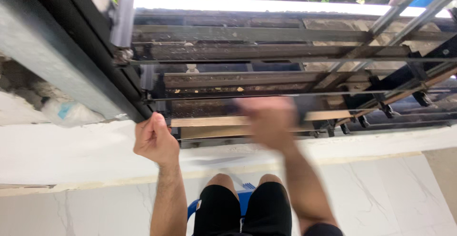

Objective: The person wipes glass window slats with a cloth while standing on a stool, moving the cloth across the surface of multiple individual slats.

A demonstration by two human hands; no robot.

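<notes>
Left hand (154, 140), centre-left of frame, has its grip pressed closed around the dark metal window frame edge (95, 60). Right hand (270, 122) is motion-blurred against the horizontal glass louvre slats (266, 93); grip state cannot be told.

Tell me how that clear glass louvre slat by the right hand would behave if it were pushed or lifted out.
The glass slat looks thin and long, so probably rigid but fragile. Its glossy surface suggests it is slippery. The right hand is motion-blurred, so its contact is unclear; the left hand grips the dark frame.
</notes>
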